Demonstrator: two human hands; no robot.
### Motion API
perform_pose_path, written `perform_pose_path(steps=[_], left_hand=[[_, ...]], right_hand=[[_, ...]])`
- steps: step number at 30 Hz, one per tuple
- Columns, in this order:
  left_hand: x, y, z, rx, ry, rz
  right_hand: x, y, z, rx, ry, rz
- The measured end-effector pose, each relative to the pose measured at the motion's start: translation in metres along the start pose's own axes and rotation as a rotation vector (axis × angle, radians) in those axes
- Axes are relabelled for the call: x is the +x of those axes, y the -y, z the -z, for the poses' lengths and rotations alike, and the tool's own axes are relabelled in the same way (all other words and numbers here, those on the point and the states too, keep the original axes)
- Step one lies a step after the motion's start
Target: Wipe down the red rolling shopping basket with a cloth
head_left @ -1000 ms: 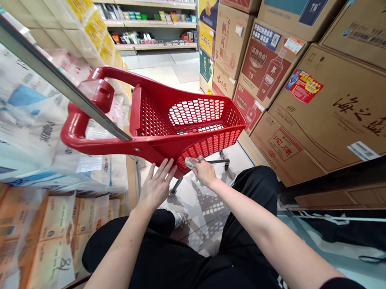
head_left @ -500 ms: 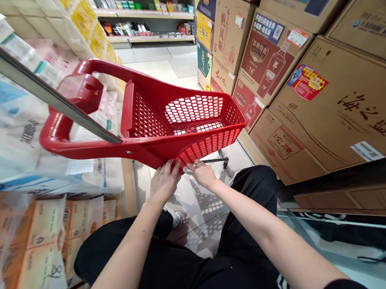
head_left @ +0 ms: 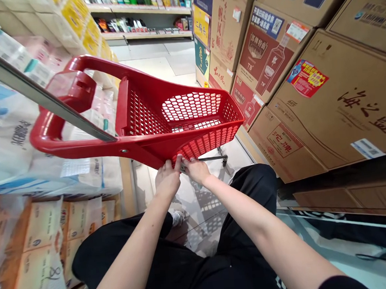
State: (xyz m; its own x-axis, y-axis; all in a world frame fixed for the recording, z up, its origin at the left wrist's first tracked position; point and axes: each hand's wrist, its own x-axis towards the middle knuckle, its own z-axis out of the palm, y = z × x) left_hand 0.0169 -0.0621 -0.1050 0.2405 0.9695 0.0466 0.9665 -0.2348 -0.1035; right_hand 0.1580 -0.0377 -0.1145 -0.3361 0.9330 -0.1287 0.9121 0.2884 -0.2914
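A red plastic shopping cart (head_left: 151, 121) with a perforated basket and a looped handle stands tilted in front of me in a shop aisle. My left hand (head_left: 167, 179) is curled against the basket's lower near wall, fingers pressed on the plastic. Right beside it, my right hand (head_left: 196, 169) is closed at the same spot, pinching something small and pale that I cannot make out. The two hands touch each other under the basket. My legs in black trousers are spread below, crouched.
Stacked cardboard cartons (head_left: 325, 95) line the right side. Packs of tissue and paper goods (head_left: 37, 234) fill shelves on the left, behind a metal shelf rail (head_left: 44, 100). The tiled aisle floor (head_left: 161, 67) runs ahead to far shelves of bottles (head_left: 136, 1). The cart's metal frame and wheel (head_left: 218, 159) sit beneath the basket.
My left hand went from flat and spread under the basket to curled against it, meeting the right hand. The cart's handle shifted left in view.
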Motion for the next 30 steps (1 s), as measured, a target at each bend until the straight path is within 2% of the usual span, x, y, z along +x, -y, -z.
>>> perform_pose_path(steps=[2, 6, 8, 12, 18, 21, 25, 27, 30], left_hand=[[0.003, -0.002, 0.0, 0.016, 0.018, 0.017], [0.006, -0.003, -0.001, 0.024, 0.014, 0.015], [0.007, -0.003, -0.003, 0.037, 0.007, 0.013], [0.009, -0.006, -0.007, 0.07, 0.008, 0.013], [0.01, -0.011, -0.013, 0.118, 0.014, 0.076], [0.008, -0.011, -0.014, 0.123, 0.022, 0.092], [0.006, -0.011, -0.014, 0.113, 0.047, 0.107], [0.005, -0.011, -0.013, 0.094, 0.051, 0.102], [0.004, -0.011, -0.012, 0.059, 0.051, 0.092]], right_hand=[[-0.002, -0.003, -0.003, 0.037, -0.013, -0.031], [-0.006, -0.013, -0.001, 0.104, -0.1, -0.227], [-0.004, -0.017, 0.003, 0.105, -0.148, -0.269], [0.006, -0.016, 0.007, 0.069, -0.199, -0.243], [0.017, -0.008, -0.005, 0.063, -0.234, -0.24], [0.013, -0.011, -0.01, 0.043, -0.205, -0.168], [-0.001, -0.019, -0.012, 0.024, -0.089, -0.056], [-0.007, -0.023, -0.011, 0.045, -0.108, -0.126], [-0.007, -0.024, -0.006, 0.091, -0.214, -0.263]])
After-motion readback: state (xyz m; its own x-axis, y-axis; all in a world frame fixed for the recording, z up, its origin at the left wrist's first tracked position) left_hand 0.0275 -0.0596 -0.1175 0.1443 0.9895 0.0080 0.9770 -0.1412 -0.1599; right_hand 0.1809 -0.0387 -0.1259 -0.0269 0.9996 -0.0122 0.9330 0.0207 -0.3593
